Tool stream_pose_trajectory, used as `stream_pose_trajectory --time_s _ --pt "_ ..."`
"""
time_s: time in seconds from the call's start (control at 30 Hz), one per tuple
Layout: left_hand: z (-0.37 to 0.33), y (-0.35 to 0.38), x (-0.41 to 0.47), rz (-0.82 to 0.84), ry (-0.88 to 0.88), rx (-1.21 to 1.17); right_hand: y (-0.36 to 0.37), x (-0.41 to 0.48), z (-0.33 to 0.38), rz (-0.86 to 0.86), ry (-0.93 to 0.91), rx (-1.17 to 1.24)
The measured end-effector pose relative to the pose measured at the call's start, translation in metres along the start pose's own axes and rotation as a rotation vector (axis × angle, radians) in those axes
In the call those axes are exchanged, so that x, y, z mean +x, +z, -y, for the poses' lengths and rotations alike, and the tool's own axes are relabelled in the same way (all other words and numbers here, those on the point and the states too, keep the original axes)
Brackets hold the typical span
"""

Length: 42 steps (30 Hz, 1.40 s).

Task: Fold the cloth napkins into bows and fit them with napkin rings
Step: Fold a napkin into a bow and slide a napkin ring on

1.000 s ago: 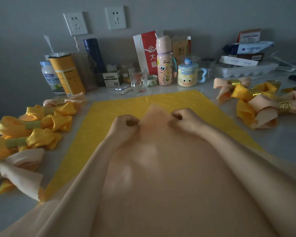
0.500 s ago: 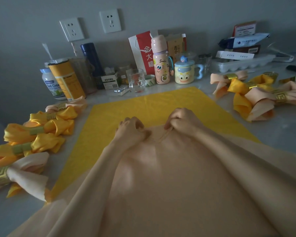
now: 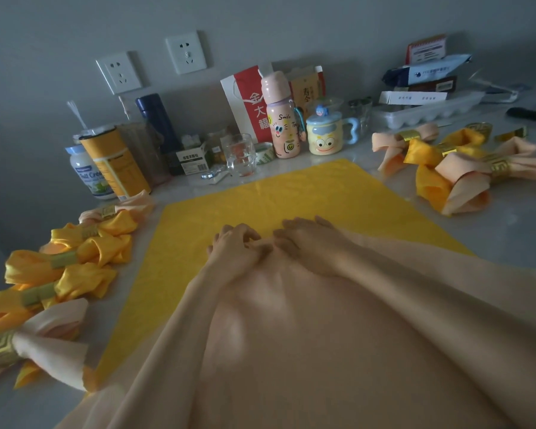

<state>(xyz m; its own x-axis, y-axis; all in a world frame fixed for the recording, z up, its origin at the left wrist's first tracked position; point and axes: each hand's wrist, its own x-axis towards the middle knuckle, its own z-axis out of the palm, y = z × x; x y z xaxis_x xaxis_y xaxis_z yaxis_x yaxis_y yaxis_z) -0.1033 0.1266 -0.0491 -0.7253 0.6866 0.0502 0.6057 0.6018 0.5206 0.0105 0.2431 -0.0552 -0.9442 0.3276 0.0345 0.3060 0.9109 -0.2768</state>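
Observation:
A peach cloth napkin [image 3: 307, 342] lies spread over a yellow napkin [image 3: 291, 193] on the white table. My left hand [image 3: 234, 247] and my right hand [image 3: 304, 241] sit side by side at the peach napkin's far corner, both pinching its edge and pressing it down on the yellow cloth. My forearms cover part of the peach napkin. Finished bows with rings lie at the left [image 3: 72, 258] and at the right [image 3: 446, 162]. A loose gold napkin ring [image 3: 512, 133] rests at the far right.
Along the back wall stand a milk-powder bottle [image 3: 87, 174], a yellow canister [image 3: 115, 162], a dark blue flask [image 3: 160, 125], a glass [image 3: 240, 154], a pink bottle [image 3: 280, 119], a cartoon mug [image 3: 325, 139] and an egg tray [image 3: 424, 109] with boxes on it.
Both hands have pulled the peach napkin's far corner back toward me and come closer together, lowering it onto the yellow cloth. More of the yellow napkin shows beyond them.

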Motion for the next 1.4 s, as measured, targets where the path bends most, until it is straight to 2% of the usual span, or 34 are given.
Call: stream_pose_trajectory --time_s 0.07,0.23,0.4,0.53,0.7,0.83,0.9,0.97,1.1,1.17,1.3,1.4 --pt "0.001 0.001 0.001 -0.002 0.008 0.016 -0.005 0.001 -0.005 -0.1 0.031 0.037" --pt "-0.007 -0.001 -0.001 -0.047 0.085 -0.009 -0.013 0.002 -0.004 -0.157 0.064 0.134" --pt "-0.014 -0.008 -0.003 -0.01 0.165 0.035 -0.013 -0.004 -0.003 -0.231 -0.053 0.154" --pt "-0.023 -0.018 -0.006 0.055 0.119 -0.1 -0.014 -0.009 0.001 -0.171 -0.177 0.074" --pt "-0.02 -0.016 -0.008 0.177 0.122 0.034 -0.016 -0.009 -0.001 -0.099 -0.143 0.042" --pt "-0.019 -0.013 -0.008 0.224 0.121 0.093 -0.016 -0.009 -0.001 -0.137 -0.064 0.164" --pt "-0.016 -0.01 -0.007 0.232 0.101 0.098 -0.013 -0.008 0.001 -0.168 -0.08 0.256" --pt "-0.013 -0.007 -0.008 0.241 0.091 0.112 -0.007 -0.006 0.004 -0.126 -0.101 0.294" --pt "-0.005 0.004 -0.024 0.123 0.132 0.266 0.007 -0.005 0.01 0.046 -0.056 0.038" --pt "0.0 0.008 -0.032 0.08 0.16 0.355 0.007 -0.006 0.009 0.101 0.005 -0.005" --pt "0.005 0.003 -0.031 0.043 0.157 0.366 0.006 -0.009 0.007 0.084 0.02 -0.051" --pt "0.0 -0.004 -0.029 0.046 0.241 0.258 0.002 -0.009 0.003 0.008 -0.021 0.056"
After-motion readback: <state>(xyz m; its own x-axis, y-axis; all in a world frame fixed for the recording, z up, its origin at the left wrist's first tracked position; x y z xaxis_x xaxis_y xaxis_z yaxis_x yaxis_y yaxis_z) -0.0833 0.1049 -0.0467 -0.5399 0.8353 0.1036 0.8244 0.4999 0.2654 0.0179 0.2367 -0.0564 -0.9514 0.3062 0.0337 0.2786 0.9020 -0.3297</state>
